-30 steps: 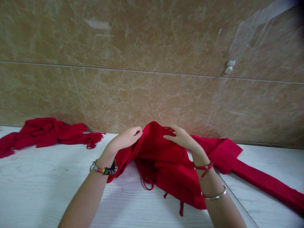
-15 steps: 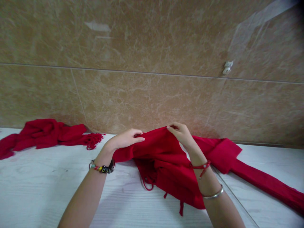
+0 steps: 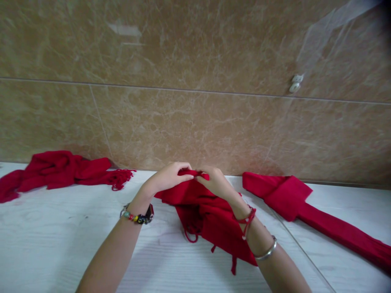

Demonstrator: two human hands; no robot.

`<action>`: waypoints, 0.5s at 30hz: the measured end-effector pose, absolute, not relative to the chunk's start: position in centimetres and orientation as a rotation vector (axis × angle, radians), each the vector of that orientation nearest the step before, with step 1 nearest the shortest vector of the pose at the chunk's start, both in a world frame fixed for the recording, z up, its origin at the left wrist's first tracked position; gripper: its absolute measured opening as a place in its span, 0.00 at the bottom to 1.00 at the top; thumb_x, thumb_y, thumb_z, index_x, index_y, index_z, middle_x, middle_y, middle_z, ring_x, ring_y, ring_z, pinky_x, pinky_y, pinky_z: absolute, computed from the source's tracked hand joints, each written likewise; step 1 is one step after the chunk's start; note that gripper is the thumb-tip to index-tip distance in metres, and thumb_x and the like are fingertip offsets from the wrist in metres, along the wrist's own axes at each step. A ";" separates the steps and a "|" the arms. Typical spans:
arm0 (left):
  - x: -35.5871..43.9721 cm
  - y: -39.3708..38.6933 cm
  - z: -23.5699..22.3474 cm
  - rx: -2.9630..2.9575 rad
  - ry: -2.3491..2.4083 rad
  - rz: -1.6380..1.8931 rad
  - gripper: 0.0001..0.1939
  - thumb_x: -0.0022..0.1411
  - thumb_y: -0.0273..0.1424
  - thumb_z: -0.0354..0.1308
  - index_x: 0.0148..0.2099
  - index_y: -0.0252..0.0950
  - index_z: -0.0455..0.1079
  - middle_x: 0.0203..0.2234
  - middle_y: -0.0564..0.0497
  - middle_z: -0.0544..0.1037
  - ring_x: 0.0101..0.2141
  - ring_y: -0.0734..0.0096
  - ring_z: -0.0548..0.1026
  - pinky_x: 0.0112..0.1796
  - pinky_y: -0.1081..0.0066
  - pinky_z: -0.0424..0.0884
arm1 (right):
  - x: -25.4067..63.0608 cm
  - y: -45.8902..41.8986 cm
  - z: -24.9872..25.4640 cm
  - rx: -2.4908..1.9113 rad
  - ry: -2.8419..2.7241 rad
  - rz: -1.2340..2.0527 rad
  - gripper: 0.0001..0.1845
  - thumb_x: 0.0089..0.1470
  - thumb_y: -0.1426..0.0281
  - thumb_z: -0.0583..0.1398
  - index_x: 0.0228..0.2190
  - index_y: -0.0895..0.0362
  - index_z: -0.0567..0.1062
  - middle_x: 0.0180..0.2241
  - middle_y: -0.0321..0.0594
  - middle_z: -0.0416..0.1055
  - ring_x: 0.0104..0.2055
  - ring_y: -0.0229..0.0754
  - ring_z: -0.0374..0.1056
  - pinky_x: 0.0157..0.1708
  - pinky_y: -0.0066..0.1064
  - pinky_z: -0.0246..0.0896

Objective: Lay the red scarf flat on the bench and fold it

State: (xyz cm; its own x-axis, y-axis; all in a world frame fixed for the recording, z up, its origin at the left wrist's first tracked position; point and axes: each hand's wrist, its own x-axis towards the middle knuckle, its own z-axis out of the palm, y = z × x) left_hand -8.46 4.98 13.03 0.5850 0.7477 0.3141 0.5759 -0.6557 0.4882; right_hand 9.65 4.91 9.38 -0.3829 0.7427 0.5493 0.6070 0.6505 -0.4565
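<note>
A red scarf [image 3: 214,219] lies bunched in the middle of the white surface, with thin tassels and a small cord loop hanging from its near side. At its far edge my left hand [image 3: 171,176] pinches a gathered fold between thumb and fingers. Close beside it, almost touching, my right hand [image 3: 215,181] grips the same edge with the fingertips. The cloth between them is lifted slightly, and the hands hide part of it.
To the left lies another crumpled red scarf [image 3: 70,169] with a fringed end. A folded red cloth strip [image 3: 284,195] stretches off to the right. Behind the white table [image 3: 91,244] rises a brown marbled tile wall [image 3: 183,130] bearing a small white hook [image 3: 296,83].
My right hand has moved left and nearer the left hand, bringing the scarf's edge with it. The stretched edge is now gathered, and a gap shows beside the folded strip.
</note>
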 end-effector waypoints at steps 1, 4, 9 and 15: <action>-8.7 5.1 13.1 2.493 1.101 0.716 0.10 0.57 0.37 0.51 0.34 0.36 0.68 0.30 0.53 0.75 0.32 0.70 0.70 0.34 0.73 0.62 | 9.8 4.9 9.5 -1.070 -2.087 0.252 0.08 0.50 0.70 0.56 0.31 0.58 0.75 0.30 0.41 0.75 0.32 0.40 0.68 0.34 0.30 0.60; -9.8 5.5 13.3 2.488 1.172 0.710 0.11 0.57 0.37 0.51 0.32 0.35 0.68 0.28 0.53 0.74 0.30 0.70 0.70 0.32 0.73 0.62 | 11.4 5.3 10.1 -1.040 -1.981 0.364 0.11 0.49 0.64 0.57 0.25 0.58 0.74 0.24 0.38 0.73 0.26 0.38 0.66 0.28 0.29 0.58; -10.8 5.8 13.5 2.451 1.100 0.569 0.09 0.55 0.35 0.52 0.33 0.34 0.68 0.29 0.52 0.75 0.31 0.71 0.70 0.34 0.74 0.63 | 14.4 6.3 10.8 -0.992 -1.654 0.533 0.12 0.43 0.60 0.59 0.23 0.58 0.72 0.22 0.36 0.70 0.25 0.37 0.64 0.27 0.28 0.57; -9.1 5.8 12.7 2.508 1.135 0.710 0.10 0.60 0.33 0.45 0.31 0.35 0.64 0.27 0.52 0.71 0.30 0.72 0.67 0.34 0.73 0.62 | 15.6 6.7 10.4 -1.044 -1.678 0.468 0.11 0.44 0.63 0.59 0.28 0.58 0.72 0.28 0.40 0.72 0.32 0.41 0.68 0.35 0.34 0.62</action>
